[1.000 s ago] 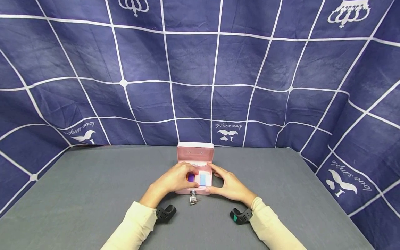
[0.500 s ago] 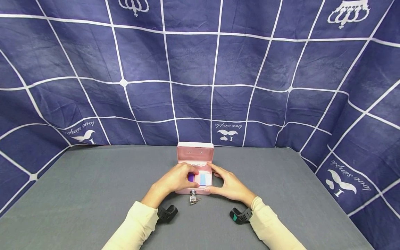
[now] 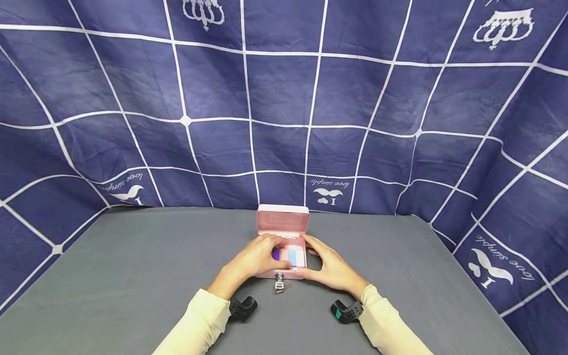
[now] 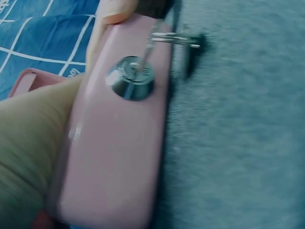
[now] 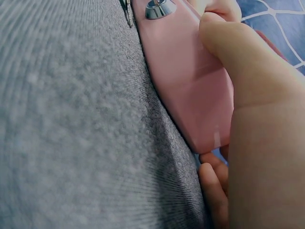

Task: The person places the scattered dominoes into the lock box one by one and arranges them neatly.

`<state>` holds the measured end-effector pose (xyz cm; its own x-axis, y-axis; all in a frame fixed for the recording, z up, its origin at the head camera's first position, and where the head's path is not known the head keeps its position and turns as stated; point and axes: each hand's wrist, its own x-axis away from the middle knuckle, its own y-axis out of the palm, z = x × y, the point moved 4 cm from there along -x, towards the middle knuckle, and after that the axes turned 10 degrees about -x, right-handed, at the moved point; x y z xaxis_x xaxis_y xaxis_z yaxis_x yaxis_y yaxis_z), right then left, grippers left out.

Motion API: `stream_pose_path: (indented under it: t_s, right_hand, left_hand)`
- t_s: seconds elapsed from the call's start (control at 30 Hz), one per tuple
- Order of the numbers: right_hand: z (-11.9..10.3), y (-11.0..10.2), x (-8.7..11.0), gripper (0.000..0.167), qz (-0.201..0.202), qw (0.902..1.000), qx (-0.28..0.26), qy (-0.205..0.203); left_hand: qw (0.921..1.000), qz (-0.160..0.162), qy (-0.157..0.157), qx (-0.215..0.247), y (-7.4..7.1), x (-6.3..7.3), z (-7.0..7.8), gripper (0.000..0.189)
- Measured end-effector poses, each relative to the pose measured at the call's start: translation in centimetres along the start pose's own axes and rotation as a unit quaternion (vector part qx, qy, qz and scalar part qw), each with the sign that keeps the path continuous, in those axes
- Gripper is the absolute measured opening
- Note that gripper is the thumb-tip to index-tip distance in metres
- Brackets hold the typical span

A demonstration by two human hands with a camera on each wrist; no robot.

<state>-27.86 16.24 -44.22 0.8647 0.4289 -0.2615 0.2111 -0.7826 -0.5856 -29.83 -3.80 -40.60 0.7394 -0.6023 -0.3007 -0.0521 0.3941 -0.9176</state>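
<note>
A small pink cash box (image 3: 282,220) stands on the table with its lid raised. Its front lock (image 4: 133,78) has keys (image 3: 279,285) hanging from it. My left hand (image 3: 257,257) reaches into the box from the left, fingers towards the back, thumb by the front rim. Between thumb and fingers a purple piece (image 3: 276,254) shows; I cannot tell whether the hand grips it. A light blue and white piece (image 3: 293,257) lies right of it. My right hand (image 3: 334,266) grips the box's right end, thumb (image 5: 221,36) on the front edge, other fingers (image 5: 214,186) round the side.
Grey cloth covers the table (image 3: 155,256). A blue curtain (image 3: 284,93) with white lines hangs behind and at both sides. Black wristbands (image 3: 243,308) sit at the cuffs of the cream sleeves (image 3: 195,323).
The head view has shifted slightly. My left hand has edged right over the inside of the box; an orange bit seen beside the purple piece is now hidden. The right hand keeps its hold.
</note>
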Motion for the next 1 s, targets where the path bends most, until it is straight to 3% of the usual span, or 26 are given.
stream_pose_path:
  t_s: [0.3, 0.53, 0.8, 0.9, 1.0]
  right_hand:
    - [0.9, 0.3, 0.2, 0.086, 0.012, 0.9984, 0.028, -0.048]
    - [1.1, 0.5, 0.9, 0.085, 0.024, 0.9947, 0.093, -0.038]
    - [1.0, 0.4, 0.9, 0.084, 0.022, 0.9947, 0.088, -0.048]
    - [1.1, 0.1, 0.9, 0.085, 0.024, 0.9950, 0.081, -0.054]
    - [1.3, -0.1, 0.8, 0.085, 0.023, 0.9957, 0.064, -0.062]
  left_hand:
    - [0.9986, 0.028, -0.045, 0.008, 1.0, 0.4, 0.1, 0.049]
    - [0.9987, 0.020, -0.044, 0.014, 1.8, 0.7, 0.2, 0.048]
    - [0.9985, 0.030, -0.046, 0.008, 1.9, 0.5, 0.3, 0.048]
    - [0.9974, 0.061, -0.038, 0.004, 1.9, 0.4, 0.5, 0.043]
    - [0.9909, 0.126, -0.043, 0.022, 1.9, 0.6, 0.4, 0.034]
